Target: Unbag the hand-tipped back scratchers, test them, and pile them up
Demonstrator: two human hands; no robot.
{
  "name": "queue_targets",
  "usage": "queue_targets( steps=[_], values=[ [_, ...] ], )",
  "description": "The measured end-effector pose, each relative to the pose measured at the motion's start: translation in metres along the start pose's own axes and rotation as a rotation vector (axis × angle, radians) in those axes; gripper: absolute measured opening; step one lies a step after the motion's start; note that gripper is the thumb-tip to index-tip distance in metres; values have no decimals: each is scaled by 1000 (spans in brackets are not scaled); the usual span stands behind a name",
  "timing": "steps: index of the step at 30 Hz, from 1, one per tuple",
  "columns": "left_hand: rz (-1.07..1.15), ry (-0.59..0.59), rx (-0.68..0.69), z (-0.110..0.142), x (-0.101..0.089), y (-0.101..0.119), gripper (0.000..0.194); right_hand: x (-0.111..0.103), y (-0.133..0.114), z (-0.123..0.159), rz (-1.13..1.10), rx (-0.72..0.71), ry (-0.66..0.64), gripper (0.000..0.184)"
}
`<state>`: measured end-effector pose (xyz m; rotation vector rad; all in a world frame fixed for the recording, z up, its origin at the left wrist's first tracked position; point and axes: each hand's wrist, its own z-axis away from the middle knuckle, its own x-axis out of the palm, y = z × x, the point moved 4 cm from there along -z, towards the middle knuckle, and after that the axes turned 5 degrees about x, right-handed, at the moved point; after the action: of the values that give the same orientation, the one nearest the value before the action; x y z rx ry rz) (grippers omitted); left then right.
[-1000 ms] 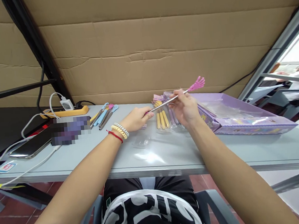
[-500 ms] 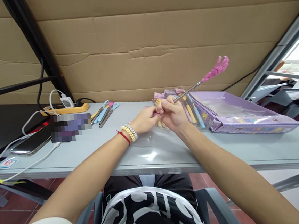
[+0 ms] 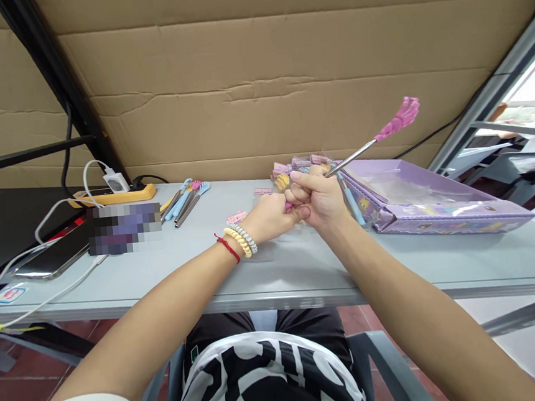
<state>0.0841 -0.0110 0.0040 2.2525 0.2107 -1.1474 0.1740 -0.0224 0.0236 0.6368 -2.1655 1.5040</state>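
A pink back scratcher [image 3: 398, 120], shaped like a small clawed hand on a metal rod, points up and to the right. My right hand [image 3: 321, 199] is wrapped round its rod and handle. Against it, my left hand [image 3: 278, 217] is closed on the handle's lower end, where a bit of pink shows between the fingers. Behind my hands lie several packaged back scratchers [image 3: 302, 163] in clear wrappers, partly hidden. A small pink printed card [image 3: 236, 217] and a clear wrapper [image 3: 262, 196] rest near my left wrist.
A purple open box [image 3: 456, 218] stands to the right. On the left lie several unwrapped back scratchers [image 3: 186, 201], a phone [image 3: 54, 253], white cables and a yellow power strip [image 3: 142, 192]. Cardboard [image 3: 273, 56] walls off the back of the grey table [image 3: 293, 279].
Both hands and the back scratcher have shifted slightly right, its claw end further out. The pink card and part of the wrapper beside my left hand have come into view.
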Motion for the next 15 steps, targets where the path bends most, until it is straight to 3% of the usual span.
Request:
queue_targets(
  steps=[9, 15],
  values=[
    [-165, -32, -85, 0, -6, 2, 46, -1, -3, 4, -37, -53, 161, 70],
    [-217, 20, -125, 2, -9, -10, 49, -4, 1, 0, -93, -61, 102, 65]
  ],
)
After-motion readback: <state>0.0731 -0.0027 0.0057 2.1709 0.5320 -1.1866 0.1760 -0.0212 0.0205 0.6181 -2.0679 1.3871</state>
